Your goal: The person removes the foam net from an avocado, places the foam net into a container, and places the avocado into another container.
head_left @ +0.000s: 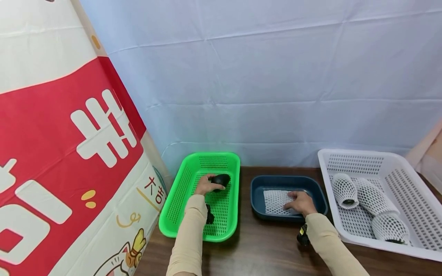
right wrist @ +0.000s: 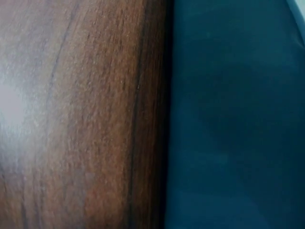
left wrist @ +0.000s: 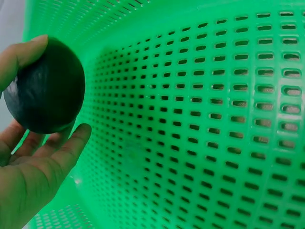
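In the head view my left hand is inside the green basket. It holds a smooth, dark oval fruit between thumb and fingers. The left wrist view shows this fruit close up, with the thumb on its top and the fingers curving below. My right hand reaches into the dark blue tray, thumb and index finger spread at the right end of a white foam net sleeve. The sleeve lies flat in the tray. The right wrist view has only tray wall and table, no hand.
A white basket on the right contains several dark items in foam nets. All the containers stand on a brown wooden table. A pale cloth hangs behind, and a printed red-and-white cloth hangs at the left.
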### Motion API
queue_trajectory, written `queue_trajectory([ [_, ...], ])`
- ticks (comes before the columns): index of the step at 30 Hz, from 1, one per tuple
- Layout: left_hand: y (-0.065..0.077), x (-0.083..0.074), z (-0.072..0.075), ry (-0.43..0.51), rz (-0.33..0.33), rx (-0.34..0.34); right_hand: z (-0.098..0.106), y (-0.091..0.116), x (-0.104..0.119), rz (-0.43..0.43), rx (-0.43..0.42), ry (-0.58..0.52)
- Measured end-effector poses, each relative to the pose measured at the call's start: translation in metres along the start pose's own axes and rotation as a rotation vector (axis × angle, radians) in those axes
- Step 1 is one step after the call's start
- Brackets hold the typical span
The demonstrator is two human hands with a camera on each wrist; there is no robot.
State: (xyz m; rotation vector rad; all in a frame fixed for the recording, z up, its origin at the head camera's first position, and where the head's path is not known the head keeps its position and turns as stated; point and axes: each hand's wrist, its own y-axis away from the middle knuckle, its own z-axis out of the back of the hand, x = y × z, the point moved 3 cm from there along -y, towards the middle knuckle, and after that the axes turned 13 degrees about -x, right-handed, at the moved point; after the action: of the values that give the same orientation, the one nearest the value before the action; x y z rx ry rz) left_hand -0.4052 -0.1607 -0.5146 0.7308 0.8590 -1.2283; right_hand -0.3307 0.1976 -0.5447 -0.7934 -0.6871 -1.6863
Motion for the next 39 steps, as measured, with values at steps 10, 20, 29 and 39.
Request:
queue_trajectory([
  [10,0.003,0.016,-0.001,0.014,0.002,0.057,-0.008,0.001,0.000,-0.008,-0.019,-0.017],
  [20,0.012,0.026,-0.005,0.038,-0.004,0.105,-0.010,0.009,-0.005,-0.037,-0.018,0.003],
  [29,0.010,0.024,-0.010,0.177,0.036,0.130,-0.008,0.007,-0.007,-0.024,-0.051,0.027],
  [39,0.008,0.009,-0.011,0.137,0.060,0.127,-0.005,0.002,0.001,0.005,-0.057,0.039],
])
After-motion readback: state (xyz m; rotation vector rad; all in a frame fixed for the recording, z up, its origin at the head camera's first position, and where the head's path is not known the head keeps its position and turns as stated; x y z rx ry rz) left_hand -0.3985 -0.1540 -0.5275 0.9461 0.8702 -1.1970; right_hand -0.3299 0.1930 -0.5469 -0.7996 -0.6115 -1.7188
